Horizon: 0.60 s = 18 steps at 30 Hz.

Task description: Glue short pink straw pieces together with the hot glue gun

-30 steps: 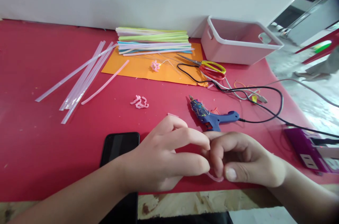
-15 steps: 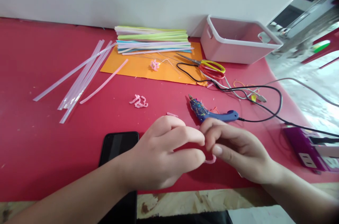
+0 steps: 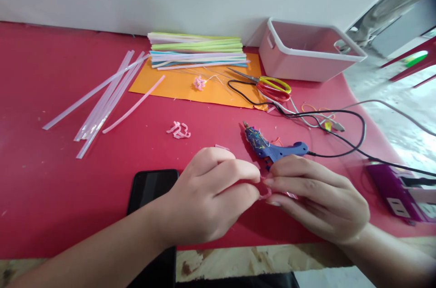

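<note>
My left hand [image 3: 207, 197] and my right hand [image 3: 316, 199] meet fingertip to fingertip just above the near edge of the red table [image 3: 51, 188]. Between them they pinch a small bent pink straw piece [image 3: 264, 196]. Both hands have their fingers closed on it. A blue glue gun [image 3: 274, 146] lies right behind my right hand. A black phone [image 3: 151, 188] rests under my left wrist. A little cluster of curled pink straw bits [image 3: 179, 130] lies further back on the table.
Clear glue sticks [image 3: 102, 97] are scattered at left. Coloured straws [image 3: 197, 49] are stacked on orange paper [image 3: 190, 86] with a small pink flower [image 3: 199, 82]. Scissors [image 3: 270, 86], black cables [image 3: 327, 129], a white bin [image 3: 306, 49] and a purple power strip [image 3: 398, 190] lie to the right.
My right hand turned from a curled fist to flatter fingers and rose slightly, keeping the pink piece pinched against my left fingertips. The left hand barely moved.
</note>
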Each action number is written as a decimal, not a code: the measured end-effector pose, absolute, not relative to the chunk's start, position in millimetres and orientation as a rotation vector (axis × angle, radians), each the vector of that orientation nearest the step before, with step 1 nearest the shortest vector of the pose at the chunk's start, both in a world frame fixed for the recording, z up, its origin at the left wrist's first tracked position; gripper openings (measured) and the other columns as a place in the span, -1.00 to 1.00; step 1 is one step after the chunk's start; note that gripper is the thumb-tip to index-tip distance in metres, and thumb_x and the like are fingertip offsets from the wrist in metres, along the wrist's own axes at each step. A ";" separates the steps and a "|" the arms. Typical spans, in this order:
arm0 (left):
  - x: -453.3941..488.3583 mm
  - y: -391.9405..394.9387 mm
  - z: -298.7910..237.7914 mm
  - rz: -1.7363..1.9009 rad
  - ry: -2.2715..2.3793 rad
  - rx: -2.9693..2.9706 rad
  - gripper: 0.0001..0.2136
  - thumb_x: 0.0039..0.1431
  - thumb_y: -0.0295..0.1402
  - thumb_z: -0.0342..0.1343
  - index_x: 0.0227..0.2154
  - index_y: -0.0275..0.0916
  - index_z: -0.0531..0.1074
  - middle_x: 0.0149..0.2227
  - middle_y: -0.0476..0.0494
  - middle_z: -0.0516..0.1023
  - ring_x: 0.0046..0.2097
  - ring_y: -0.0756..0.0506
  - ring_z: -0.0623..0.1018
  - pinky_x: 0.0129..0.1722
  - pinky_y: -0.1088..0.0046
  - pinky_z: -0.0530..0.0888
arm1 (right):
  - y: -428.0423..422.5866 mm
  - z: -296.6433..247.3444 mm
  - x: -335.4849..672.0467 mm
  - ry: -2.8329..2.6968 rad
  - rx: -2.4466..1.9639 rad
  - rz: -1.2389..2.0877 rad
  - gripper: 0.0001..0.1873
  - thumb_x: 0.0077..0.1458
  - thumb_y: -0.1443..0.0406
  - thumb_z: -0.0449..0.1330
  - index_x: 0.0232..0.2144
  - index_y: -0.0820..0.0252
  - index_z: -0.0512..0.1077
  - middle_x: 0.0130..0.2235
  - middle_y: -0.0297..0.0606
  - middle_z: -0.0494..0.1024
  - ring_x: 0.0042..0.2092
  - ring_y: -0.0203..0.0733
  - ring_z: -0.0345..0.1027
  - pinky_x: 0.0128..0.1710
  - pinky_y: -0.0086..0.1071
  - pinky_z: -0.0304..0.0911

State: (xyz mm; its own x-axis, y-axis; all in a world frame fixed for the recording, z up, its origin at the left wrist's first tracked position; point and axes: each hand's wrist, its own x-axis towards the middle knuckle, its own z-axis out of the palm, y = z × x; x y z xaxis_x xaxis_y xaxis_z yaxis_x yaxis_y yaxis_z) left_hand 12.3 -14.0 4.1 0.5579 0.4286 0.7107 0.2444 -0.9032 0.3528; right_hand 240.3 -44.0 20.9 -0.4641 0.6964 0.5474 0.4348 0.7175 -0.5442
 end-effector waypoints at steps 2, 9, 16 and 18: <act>12.1 -13.9 3.7 1.257 0.563 2.578 -0.91 0.20 -0.54 0.13 -0.33 -0.28 0.51 -0.18 -0.17 0.57 -0.14 -0.12 0.39 -0.02 0.33 0.43 | -44.1 21.7 240.3 -2.139 -0.868 0.389 -0.77 0.12 0.43 0.29 -0.14 0.18 0.54 -0.31 -0.23 0.54 -0.27 -0.22 0.50 -0.30 -0.35 0.48; 12.1 -14.7 4.1 1.251 0.565 2.572 -0.92 0.21 -0.53 0.13 -0.34 -0.28 0.52 -0.18 -0.16 0.57 -0.14 -0.11 0.38 0.01 0.34 0.42 | -45.3 22.0 240.7 -2.150 -0.883 0.377 -0.81 0.15 0.44 0.25 -0.16 0.20 0.55 -0.31 -0.23 0.55 -0.27 -0.24 0.50 -0.30 -0.40 0.48; 13.1 -13.3 3.7 1.259 0.567 2.586 -0.91 0.21 -0.54 0.13 -0.32 -0.28 0.51 -0.20 -0.15 0.57 -0.16 -0.11 0.38 -0.03 0.34 0.42 | -43.3 26.7 239.4 -2.192 -0.846 0.361 -0.83 0.12 0.47 0.27 -0.20 0.28 0.55 -0.32 -0.21 0.55 -0.27 -0.27 0.50 -0.27 -0.45 0.48; 12.9 -13.3 3.5 1.262 0.568 2.582 -0.91 0.21 -0.54 0.12 -0.32 -0.28 0.52 -0.19 -0.15 0.57 -0.16 -0.11 0.38 -0.03 0.34 0.42 | -42.7 28.0 239.6 -2.207 -0.852 0.356 -0.84 0.13 0.46 0.26 -0.20 0.28 0.55 -0.32 -0.21 0.55 -0.27 -0.27 0.50 -0.27 -0.45 0.48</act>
State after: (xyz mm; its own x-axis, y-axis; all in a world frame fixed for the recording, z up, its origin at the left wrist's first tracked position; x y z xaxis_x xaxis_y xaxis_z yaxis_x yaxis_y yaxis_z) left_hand 12.9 -13.3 3.5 0.5586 0.4291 0.7098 0.2474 -0.9030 0.3512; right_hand 239.6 -42.7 28.0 -0.5122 0.6705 0.5368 0.4678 0.7419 -0.4804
